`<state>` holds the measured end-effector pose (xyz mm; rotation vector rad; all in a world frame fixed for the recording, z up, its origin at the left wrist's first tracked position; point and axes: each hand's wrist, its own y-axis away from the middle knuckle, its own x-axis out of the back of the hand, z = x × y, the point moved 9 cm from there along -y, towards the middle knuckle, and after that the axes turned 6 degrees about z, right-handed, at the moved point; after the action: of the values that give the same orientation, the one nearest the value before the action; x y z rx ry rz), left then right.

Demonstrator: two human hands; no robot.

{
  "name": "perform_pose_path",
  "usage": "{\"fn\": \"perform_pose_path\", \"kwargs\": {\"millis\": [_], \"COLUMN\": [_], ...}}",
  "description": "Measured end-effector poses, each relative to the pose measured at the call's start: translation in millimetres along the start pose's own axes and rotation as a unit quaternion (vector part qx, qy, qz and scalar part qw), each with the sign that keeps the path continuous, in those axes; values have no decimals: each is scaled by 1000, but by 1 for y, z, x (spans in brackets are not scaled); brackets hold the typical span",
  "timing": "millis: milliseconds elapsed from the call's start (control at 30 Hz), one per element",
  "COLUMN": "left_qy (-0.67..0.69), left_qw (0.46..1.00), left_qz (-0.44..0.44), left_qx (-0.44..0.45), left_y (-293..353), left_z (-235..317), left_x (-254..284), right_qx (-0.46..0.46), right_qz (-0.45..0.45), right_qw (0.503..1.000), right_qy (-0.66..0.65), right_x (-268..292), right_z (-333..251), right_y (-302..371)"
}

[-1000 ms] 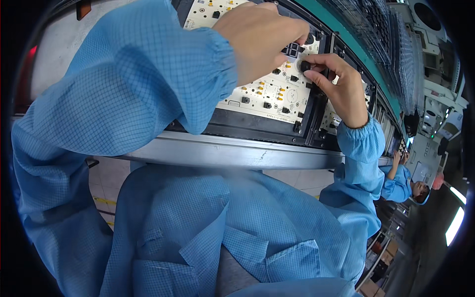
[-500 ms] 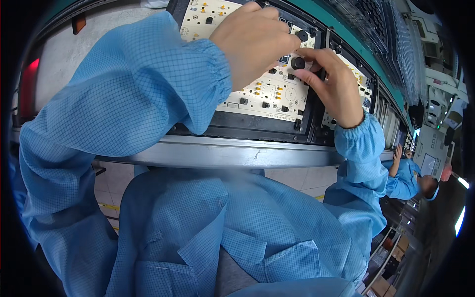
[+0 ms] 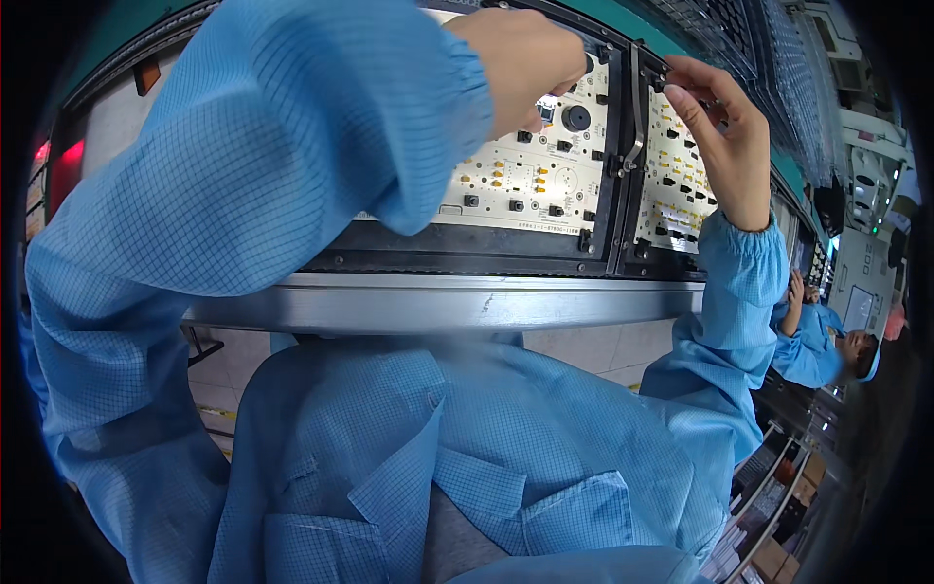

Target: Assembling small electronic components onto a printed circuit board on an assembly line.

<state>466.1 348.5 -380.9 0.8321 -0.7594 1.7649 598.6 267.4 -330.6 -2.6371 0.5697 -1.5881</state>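
My left hand (image 3: pixel 525 63) reaches over a cream circuit board (image 3: pixel 530 216) with its fingers curled down onto the upper part. A fingertip shows beside a small dark-and-white rectangular part (image 3: pixel 547 113); whatever the fingers hold is hidden under the hand. To the right of that hand a round black buzzer (image 3: pixel 576 118) stands on the board, untouched. My right hand (image 3: pixel 725 131) is raised over a second cream board (image 3: pixel 671 204), fingers bent and apart from the thumb, holding nothing that I can see.
Black carrier frames (image 3: pixel 608 195) hold the boards, with a metal latch (image 3: pixel 637 122) between them. A metal rail (image 3: pixel 486 304) runs along the near edge. Stacked clear trays (image 3: pixel 778 107) stand at the far right. Another person (image 3: pixel 812 341) in blue works farther right.
My right hand has let go of the buzzer and moved right, over the second board. My left hand remains over the first board and has shifted slightly.
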Motion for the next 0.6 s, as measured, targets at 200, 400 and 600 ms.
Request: {"fn": "perform_pose_path", "kwargs": {"millis": [200,400,600], "left_qy": [29,15,-18], "left_qw": [996,998,993], "left_qz": [-83,-65,56], "left_qx": [7,8,-106], "left_y": [-33,-37,4], "left_z": [-15,-15,5], "left_x": [-16,-41,-2], "right_qx": [-1,10,21], "right_qz": [44,96,142], "right_qw": [999,995,980], "right_qy": [-9,16,137], "right_x": [21,78,33], "right_z": [16,91,119], "right_y": [-24,-78,-197]}}
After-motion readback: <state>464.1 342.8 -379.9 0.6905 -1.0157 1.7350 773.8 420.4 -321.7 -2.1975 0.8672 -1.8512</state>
